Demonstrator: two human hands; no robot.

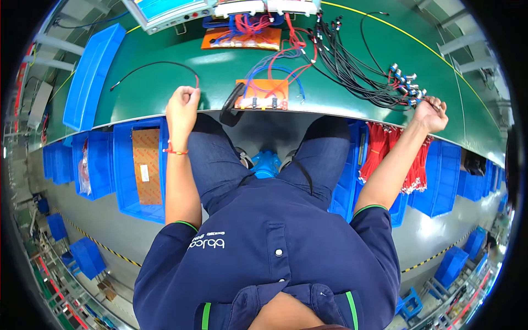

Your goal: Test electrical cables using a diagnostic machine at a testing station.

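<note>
At the bench edge, both hands, left (pixel 182 104) and right (pixel 431 114), fist black cables (pixel 352 71), fingertips hidden.

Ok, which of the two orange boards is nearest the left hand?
The near orange board at the table's front edge, just right of the left hand. The other orange board lies farther back, under the instruments.

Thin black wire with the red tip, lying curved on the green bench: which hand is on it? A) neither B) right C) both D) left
D: the left hand is closed around the red-tipped end of the thin black wire; the right hand is at the bundle of black cables.
</note>
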